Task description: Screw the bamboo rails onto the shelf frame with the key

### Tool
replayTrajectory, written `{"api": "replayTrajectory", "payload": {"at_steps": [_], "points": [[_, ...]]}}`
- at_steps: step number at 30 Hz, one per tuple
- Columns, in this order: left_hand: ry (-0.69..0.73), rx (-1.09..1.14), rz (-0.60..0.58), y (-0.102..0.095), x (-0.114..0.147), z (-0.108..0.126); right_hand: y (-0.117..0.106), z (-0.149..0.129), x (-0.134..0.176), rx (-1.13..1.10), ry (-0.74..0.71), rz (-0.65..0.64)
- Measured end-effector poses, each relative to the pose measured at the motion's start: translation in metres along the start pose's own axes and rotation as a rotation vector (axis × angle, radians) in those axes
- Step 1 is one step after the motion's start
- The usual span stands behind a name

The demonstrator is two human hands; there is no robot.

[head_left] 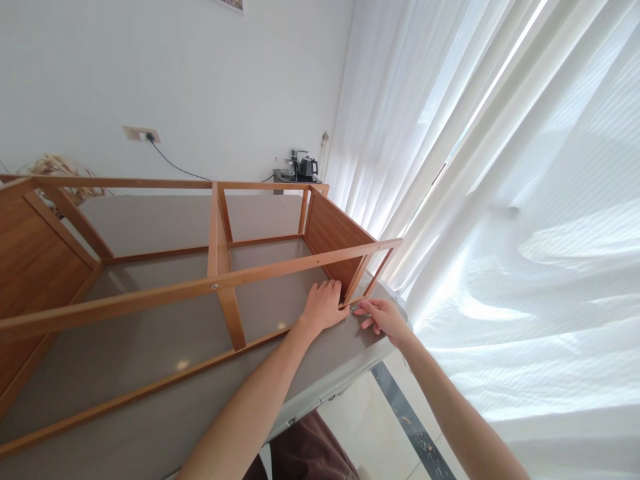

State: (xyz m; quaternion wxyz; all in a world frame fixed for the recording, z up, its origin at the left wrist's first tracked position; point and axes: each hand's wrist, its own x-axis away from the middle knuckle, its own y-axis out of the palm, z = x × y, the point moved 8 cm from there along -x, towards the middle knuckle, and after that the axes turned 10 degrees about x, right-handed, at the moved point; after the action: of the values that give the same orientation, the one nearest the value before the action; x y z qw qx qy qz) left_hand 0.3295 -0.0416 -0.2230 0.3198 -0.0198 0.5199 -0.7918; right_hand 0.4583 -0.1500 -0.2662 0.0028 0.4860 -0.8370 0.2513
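Observation:
A long brown wooden frame [270,270] with a middle divider and solid end panels lies on a grey-topped table [330,357]. My left hand [323,305] is wrapped round the near lower rail at the right-hand corner, fingers inside by the end panel [335,237]. Just right of it, my right hand [381,318] pinches a small thin metal tool [354,308] against that corner. Its exact kind is hard to make out, and its tip is hidden at the joint. Screw heads [215,286] show along the near upper rail.
White curtains [500,200] hang close on the right. At the back a black kettle [309,167] stands on a small dark stand beside the wall. A cord [173,165] runs from a wall socket [141,135]. Dried plants [63,170] stand behind the frame's left end.

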Motion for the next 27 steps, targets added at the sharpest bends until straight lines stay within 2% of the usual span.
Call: {"api": "replayTrajectory", "payload": {"at_steps": [7,18,27], "points": [[-0.047,-0.051,-0.003,0.0039,0.0032,0.0037,0.0026,-0.0006,0.0003,-0.01,-0.019,-0.045],[-0.05,-0.103,-0.05,0.0056,0.002,0.0054,0.0037,0.0004,0.0026,-0.079,-0.047,-0.099],[-0.04,-0.113,-0.043,0.0063,0.0022,0.0068,0.004,0.001,-0.0017,-0.08,-0.084,-0.17]]}}
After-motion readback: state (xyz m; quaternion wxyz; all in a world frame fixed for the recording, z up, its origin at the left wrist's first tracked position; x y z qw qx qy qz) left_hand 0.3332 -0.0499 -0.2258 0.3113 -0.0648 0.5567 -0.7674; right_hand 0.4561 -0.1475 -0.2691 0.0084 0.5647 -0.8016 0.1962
